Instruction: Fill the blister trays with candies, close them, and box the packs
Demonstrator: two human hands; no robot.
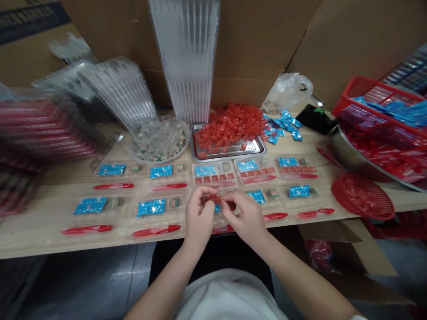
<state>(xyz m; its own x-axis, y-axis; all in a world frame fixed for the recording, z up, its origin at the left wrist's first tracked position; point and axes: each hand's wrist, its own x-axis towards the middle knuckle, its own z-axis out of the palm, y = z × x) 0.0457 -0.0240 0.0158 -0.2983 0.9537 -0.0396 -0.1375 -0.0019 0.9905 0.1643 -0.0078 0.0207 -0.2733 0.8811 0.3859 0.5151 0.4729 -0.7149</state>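
Tabletop (36, 218): left hand (199, 218), right hand (244, 218) pinch candy (215, 199), seemingly.

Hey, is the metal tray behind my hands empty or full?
Full: the steel tray holds a heap of red cubes covering most of it, with the pile rising past its far edge.

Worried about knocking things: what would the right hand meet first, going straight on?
The right hand would first meet the small red piece at its fingertips, with the left hand just beyond, though depth is unclear.
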